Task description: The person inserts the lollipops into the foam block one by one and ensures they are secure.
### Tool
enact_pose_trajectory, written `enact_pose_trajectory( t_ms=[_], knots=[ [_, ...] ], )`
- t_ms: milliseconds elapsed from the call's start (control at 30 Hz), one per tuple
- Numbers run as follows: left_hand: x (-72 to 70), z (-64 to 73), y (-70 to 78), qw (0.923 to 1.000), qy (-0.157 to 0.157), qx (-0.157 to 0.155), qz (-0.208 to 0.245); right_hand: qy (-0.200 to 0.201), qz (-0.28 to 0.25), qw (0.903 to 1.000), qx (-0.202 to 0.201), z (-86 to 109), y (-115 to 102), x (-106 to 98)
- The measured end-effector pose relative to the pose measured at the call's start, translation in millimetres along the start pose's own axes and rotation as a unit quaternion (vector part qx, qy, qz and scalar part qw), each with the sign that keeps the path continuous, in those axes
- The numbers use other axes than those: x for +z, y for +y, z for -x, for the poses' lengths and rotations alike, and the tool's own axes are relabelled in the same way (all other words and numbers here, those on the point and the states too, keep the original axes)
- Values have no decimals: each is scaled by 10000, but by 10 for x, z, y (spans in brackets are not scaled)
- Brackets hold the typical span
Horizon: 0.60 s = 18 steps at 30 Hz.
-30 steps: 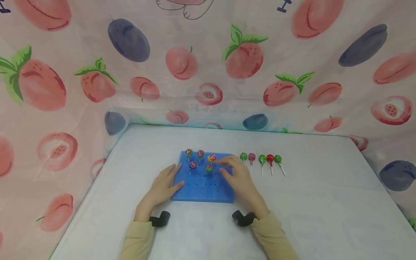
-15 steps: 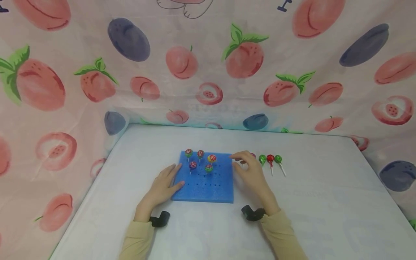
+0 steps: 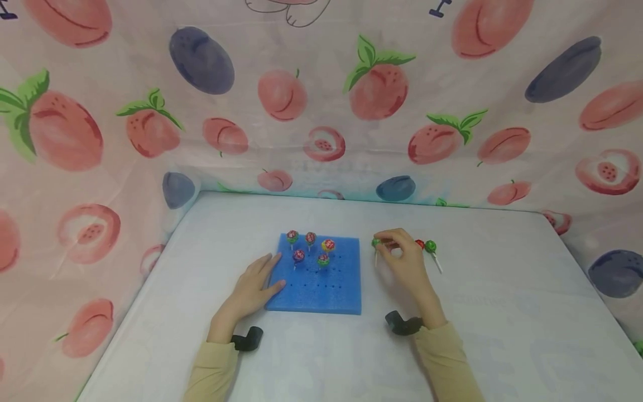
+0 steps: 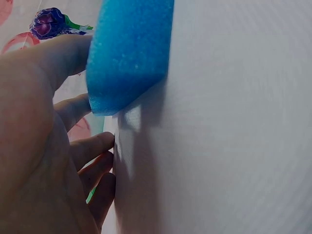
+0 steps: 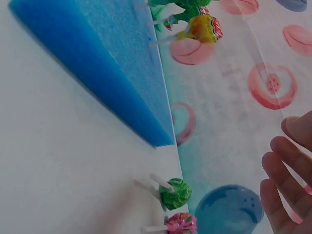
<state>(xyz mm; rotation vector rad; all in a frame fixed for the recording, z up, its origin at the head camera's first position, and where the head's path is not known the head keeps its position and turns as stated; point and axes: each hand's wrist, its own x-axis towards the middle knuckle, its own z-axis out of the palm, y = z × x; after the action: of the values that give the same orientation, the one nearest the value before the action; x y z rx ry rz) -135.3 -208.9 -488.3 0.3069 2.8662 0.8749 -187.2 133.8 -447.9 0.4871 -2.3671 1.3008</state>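
Observation:
My left hand rests along the left side of a blue foam board, fingers spread and thumb on its surface. Several wrapped lollipops stand upright in the board's holes, among them a yellow-and-red lollipop and a purple lollipop. Right of the board, my right hand hovers over a row of lollipops, its fingers loosely bent. By its fingertips lies a green lollipop, with a pink lollipop beside it; the right wrist view shows a gap between hand and candy. The hand hides part of the row from the head view.
At the right end of the row lie a red lollipop and another green-wrapped lollipop. A fruit-print curtain hangs behind and beside the white table. Small rows of holes dot the board's front half.
My right hand has moved right, off the board and over the row of lollipops. The left hand and the board have stayed in place.

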Motion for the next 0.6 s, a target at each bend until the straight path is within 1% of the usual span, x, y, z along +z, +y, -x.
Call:
enact_pose_trajectory(
  t_ms=[33,133,233,267,367,600],
  knots=[
    [2,-1,-2,10000,-9,-7,1,40,-2,10000,-13,-5,-36,-22],
    [0,0,2,10000,-31,-30,36,124,-8,9999,-99,-18,3,-59],
    [-2,6,4,10000,-28,-31,25,144,-27,9998,-92,-27,34,-98],
    [-3,8,5,10000,-27,-42,35,145,-5,9999,-87,-29,93,-100],
    [-2,10,1,10000,-26,-71,31,169,-35,9998,15,-43,112,-138],
    [-9,11,5,10000,-2,-28,56,299,155,9986,397,-75,117,-250]
  ],
)
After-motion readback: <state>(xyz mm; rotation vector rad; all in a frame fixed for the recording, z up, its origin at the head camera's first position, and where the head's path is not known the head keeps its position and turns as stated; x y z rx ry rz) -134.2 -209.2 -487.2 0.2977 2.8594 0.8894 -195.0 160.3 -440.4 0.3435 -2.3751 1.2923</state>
